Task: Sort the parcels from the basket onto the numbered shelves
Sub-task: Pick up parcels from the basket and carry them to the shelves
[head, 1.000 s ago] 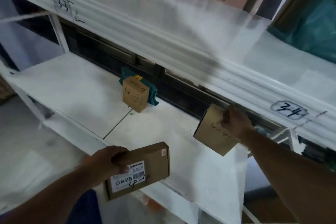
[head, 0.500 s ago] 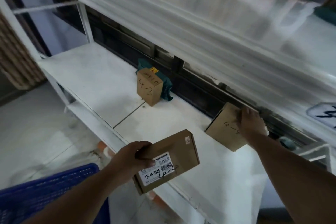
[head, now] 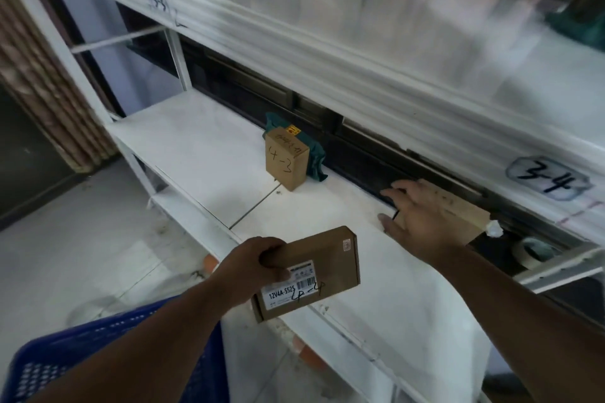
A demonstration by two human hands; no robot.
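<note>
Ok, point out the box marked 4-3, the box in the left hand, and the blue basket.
Box marked 4-3 [head: 284, 163]: head view, on its front face with the handwriting.
Box in the left hand [head: 322, 263]: head view, on its bare brown top face.
Blue basket [head: 59, 360]: head view, on its perforated rim.

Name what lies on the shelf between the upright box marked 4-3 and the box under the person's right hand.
Nothing: in the head view the white shelf is bare between the 4-3 box and the box under the right hand.

Single head-worn view, wide-angle. Looks forward and down from above, close over white shelf [head: 203, 141]; both forearms enter from bottom edge. No second view.
</note>
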